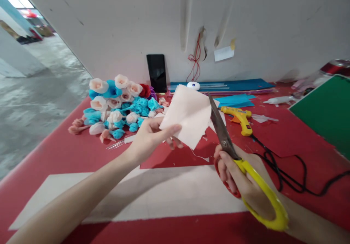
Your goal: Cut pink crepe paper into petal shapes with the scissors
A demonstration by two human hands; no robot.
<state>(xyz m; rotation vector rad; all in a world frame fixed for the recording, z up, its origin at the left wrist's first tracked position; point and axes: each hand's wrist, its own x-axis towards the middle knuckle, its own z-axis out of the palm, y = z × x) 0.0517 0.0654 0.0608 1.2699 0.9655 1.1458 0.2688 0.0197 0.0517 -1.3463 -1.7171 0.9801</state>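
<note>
My left hand (153, 134) pinches a pale pink sheet of paper (188, 113) by its lower left, thumb on top and fingers beneath. The sheet is held up above the table, its right edge curved. My right hand (240, 167) grips scissors (224, 142) with one yellow and one red handle. Their blades point up and away, beside the sheet's right edge, and look nearly closed. Under my forearms a long pale pink strip of paper (164, 193) lies flat. A thin paper scrap (202, 158) rests below the sheet.
Blue, pale pink and red paper flowers (117, 109) are heaped at the left. A black phone (157, 73) leans on the wall. To the right lie a yellow glue gun (240, 118) with a black cord (276, 164), blue paper (236, 100) and a green board (325, 113).
</note>
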